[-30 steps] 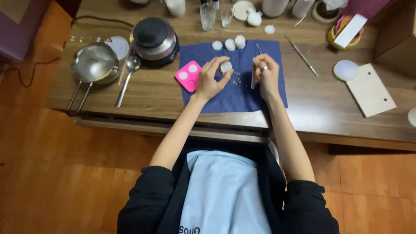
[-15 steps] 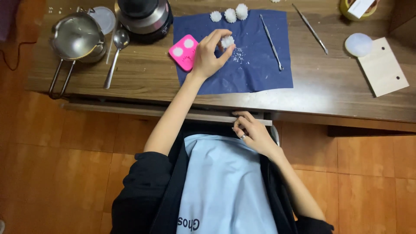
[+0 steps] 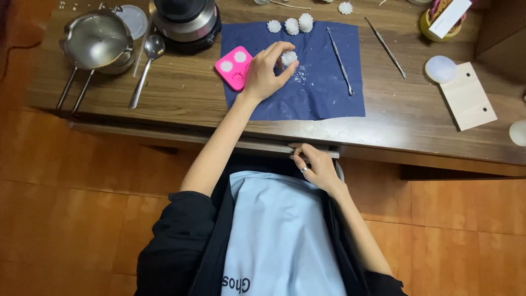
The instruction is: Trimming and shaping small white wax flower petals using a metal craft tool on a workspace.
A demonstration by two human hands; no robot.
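Observation:
My left hand (image 3: 266,74) rests on a dark blue cloth (image 3: 323,93) on the wooden table (image 3: 181,96) and holds a small white flower-shaped wax piece (image 3: 289,57) between thumb and fingers. White crumbs lie on the cloth beside it. A pink silicone mould (image 3: 233,67) sits just left of that hand. Three more white wax pieces (image 3: 291,25) line the cloth's far edge. My right hand (image 3: 313,166), wearing a ring, is down at the table's front edge, fingers curled against the drawer lip; whether it grips anything is unclear. A thin metal tool (image 3: 340,61) lies on the cloth.
At the far left stand a steel saucepan (image 3: 96,39), a spoon (image 3: 145,68) and a round dark appliance (image 3: 185,19). A second metal tool (image 3: 386,48), a pale round disc (image 3: 440,69) and a light wooden board (image 3: 467,102) lie at the right. Orange floor lies below.
One second ago both hands were over the cloth, the right holding the thin tool. The tool now lies on the cloth; my right hand dropped to the table's front edge.

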